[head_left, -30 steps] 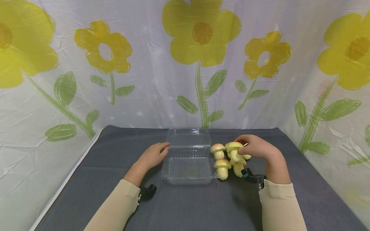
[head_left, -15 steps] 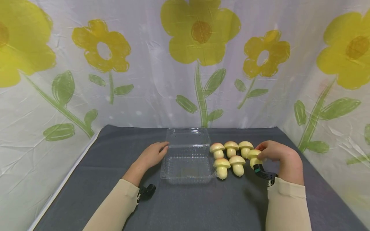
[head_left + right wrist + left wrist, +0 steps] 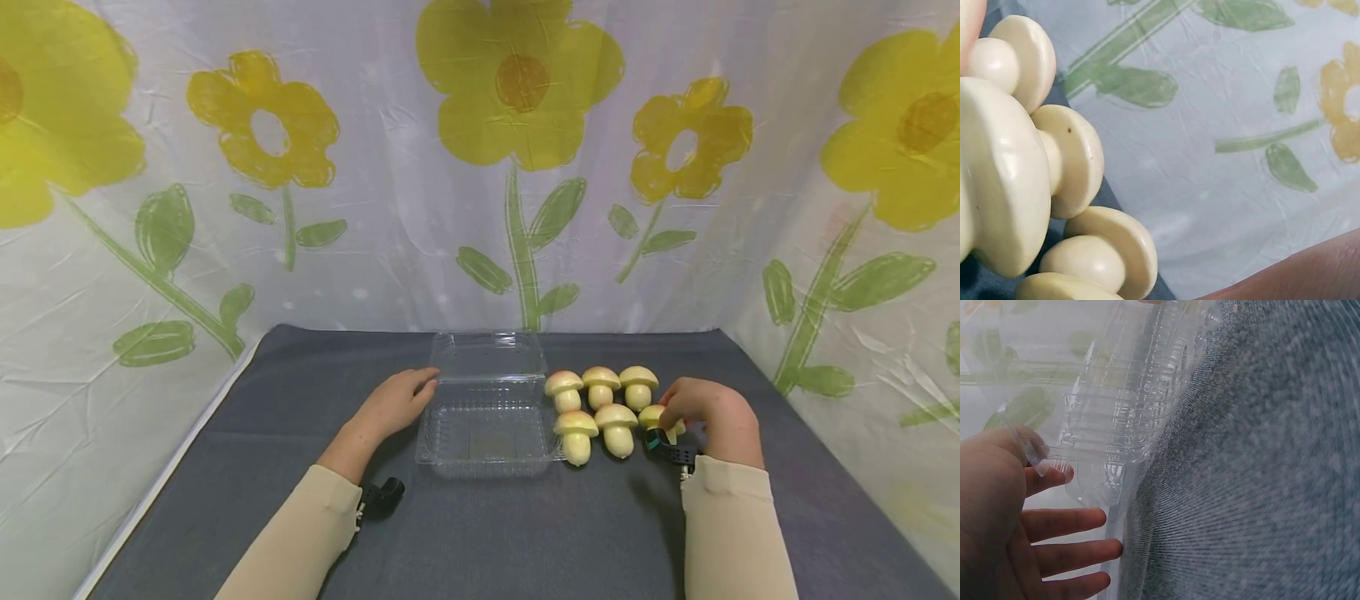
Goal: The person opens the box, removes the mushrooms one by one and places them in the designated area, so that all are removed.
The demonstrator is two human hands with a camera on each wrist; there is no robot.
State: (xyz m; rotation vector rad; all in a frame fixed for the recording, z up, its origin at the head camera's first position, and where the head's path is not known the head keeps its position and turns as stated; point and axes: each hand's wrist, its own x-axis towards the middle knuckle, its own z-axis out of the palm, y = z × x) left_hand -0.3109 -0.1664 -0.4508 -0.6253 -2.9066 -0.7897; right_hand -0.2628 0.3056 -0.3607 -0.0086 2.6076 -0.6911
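Observation:
My right hand [image 3: 708, 408] is bent down over a pale yellow toy mushroom [image 3: 649, 415] in the front row, its fingers gripping the cap and partly hiding it. In the right wrist view only a yellow curve of that mushroom [image 3: 1054, 289] shows at the bottom edge. Beside it lie a middle mushroom [image 3: 617, 429] and a left one [image 3: 576, 437]. Three more, including the far-right mushroom [image 3: 638, 387], make the back row. My left hand [image 3: 397, 406] rests at the left side of a hinged clear plastic container [image 3: 480, 473], fingers extended around its corner in the left wrist view.
The container's lid [image 3: 489, 354] stands raised at the back. A dark grey cloth [image 3: 480, 542] covers the table. Behind it hangs a white curtain [image 3: 360, 283] printed with yellow flowers. A black wrist camera [image 3: 384, 498] sits under the left sleeve.
My right hand lifted a mushroom off the pile, carried it right, then lowered it into the front row beside the middle one. My left hand stayed by the container.

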